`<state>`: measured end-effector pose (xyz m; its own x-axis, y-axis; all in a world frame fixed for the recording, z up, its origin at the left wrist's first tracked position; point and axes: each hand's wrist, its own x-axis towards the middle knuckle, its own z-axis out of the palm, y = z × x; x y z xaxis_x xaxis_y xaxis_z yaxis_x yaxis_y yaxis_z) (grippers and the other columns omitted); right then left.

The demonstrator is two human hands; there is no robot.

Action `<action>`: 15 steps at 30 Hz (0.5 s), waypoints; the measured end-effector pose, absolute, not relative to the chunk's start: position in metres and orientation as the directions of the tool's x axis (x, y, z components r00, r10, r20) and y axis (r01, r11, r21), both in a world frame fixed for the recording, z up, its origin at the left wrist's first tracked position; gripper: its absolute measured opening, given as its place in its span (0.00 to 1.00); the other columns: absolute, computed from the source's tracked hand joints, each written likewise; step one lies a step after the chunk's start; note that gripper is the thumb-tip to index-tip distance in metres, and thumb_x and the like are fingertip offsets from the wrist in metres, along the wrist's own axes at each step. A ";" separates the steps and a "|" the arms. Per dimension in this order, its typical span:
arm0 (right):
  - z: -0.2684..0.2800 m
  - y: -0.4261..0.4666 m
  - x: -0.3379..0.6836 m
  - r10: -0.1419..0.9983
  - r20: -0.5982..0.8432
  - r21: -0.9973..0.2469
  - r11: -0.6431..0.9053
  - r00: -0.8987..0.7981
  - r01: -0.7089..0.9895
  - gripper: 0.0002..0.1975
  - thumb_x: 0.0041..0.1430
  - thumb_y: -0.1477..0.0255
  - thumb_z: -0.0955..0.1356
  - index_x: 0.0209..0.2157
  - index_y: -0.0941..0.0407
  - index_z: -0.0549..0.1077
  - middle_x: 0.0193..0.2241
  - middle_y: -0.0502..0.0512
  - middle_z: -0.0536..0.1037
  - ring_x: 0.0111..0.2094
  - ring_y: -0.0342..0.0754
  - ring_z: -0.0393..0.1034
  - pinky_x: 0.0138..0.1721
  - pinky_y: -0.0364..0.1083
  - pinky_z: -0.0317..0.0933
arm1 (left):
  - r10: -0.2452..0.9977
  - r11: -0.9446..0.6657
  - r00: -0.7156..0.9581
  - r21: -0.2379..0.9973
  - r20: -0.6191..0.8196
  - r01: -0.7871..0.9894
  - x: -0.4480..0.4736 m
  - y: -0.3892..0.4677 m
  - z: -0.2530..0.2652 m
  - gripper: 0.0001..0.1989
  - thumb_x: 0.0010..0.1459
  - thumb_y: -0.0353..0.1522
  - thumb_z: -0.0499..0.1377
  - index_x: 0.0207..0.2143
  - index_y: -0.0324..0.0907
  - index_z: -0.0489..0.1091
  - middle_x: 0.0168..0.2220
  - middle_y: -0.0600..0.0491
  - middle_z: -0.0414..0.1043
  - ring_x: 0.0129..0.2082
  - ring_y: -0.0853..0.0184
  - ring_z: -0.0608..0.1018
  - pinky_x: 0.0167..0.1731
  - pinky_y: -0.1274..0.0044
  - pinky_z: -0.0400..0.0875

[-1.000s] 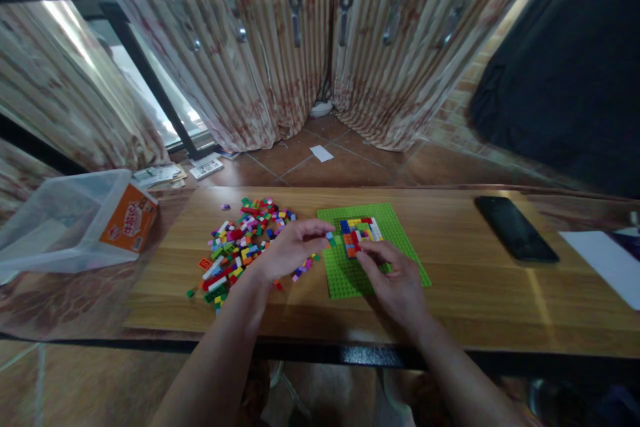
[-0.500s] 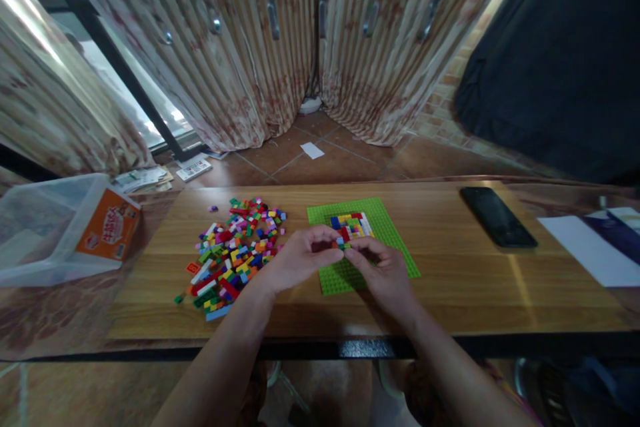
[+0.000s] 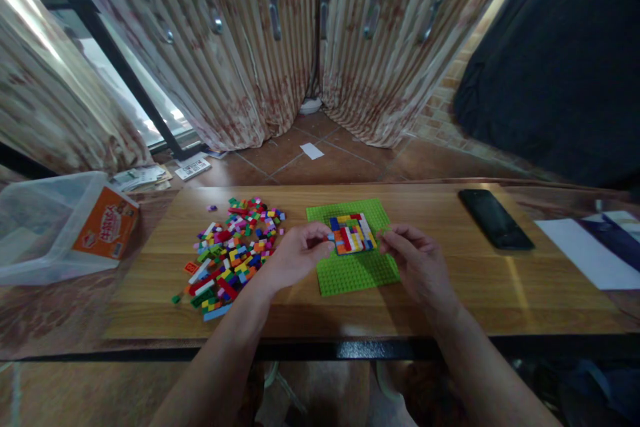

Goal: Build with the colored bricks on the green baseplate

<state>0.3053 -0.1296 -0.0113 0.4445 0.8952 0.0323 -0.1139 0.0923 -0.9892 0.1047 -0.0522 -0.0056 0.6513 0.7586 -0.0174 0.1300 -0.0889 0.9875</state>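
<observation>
A green studded baseplate [image 3: 350,275] lies on the wooden table, carrying a flat block of multicoloured toy bricks [image 3: 355,235]. At the block's left edge, my left hand [image 3: 299,252] pinches a small light blue brick [image 3: 331,237] between thumb and fingertips. My right hand [image 3: 417,259] is over the right side of the baseplate, apart from the block. Its thumb and fingers are closed together, and whatever they pinch is too small to make out. Left of my left hand spreads a pile of loose bricks [image 3: 233,257] in many colours.
On the left stands a clear plastic bin [image 3: 40,230] with an orange label. A black phone [image 3: 495,219] lies at the table's right, with white paper [image 3: 583,253] beyond it. Papers [image 3: 193,168] lie behind the table, and curtains [image 3: 240,67] hang at the back.
My hands have moved apart from their meeting over the front of the brick block. The right hand has shifted right, the left slightly left, and more of the block now shows.
</observation>
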 end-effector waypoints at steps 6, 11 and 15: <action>-0.016 -0.126 0.316 0.860 -0.048 -0.987 0.036 0.508 -0.155 0.12 0.40 0.64 0.76 0.24 0.56 0.74 0.19 0.47 0.74 0.20 0.41 0.66 0.23 0.42 0.62 | 0.786 -0.130 0.618 0.975 -0.008 0.179 0.101 -0.046 -0.010 0.07 0.55 0.35 0.59 0.34 0.40 0.68 0.26 0.57 0.68 0.27 0.72 0.69 0.29 0.80 0.64; -0.021 -0.125 0.312 0.833 -0.102 -0.987 -0.015 0.544 -0.163 0.16 0.35 0.64 0.78 0.24 0.56 0.74 0.20 0.48 0.75 0.20 0.43 0.70 0.22 0.43 0.65 | 0.777 -0.166 0.630 0.970 0.016 0.180 0.103 -0.047 -0.010 0.06 0.55 0.33 0.58 0.34 0.40 0.69 0.28 0.57 0.70 0.27 0.72 0.70 0.30 0.80 0.64; -0.023 -0.124 0.314 0.807 -0.108 -0.987 -0.019 0.581 -0.157 0.16 0.34 0.65 0.79 0.23 0.57 0.74 0.19 0.49 0.76 0.20 0.42 0.69 0.21 0.42 0.65 | 0.770 -0.174 0.638 0.963 0.004 0.204 0.103 -0.046 -0.011 0.06 0.56 0.33 0.58 0.34 0.39 0.69 0.28 0.57 0.70 0.27 0.72 0.70 0.29 0.80 0.63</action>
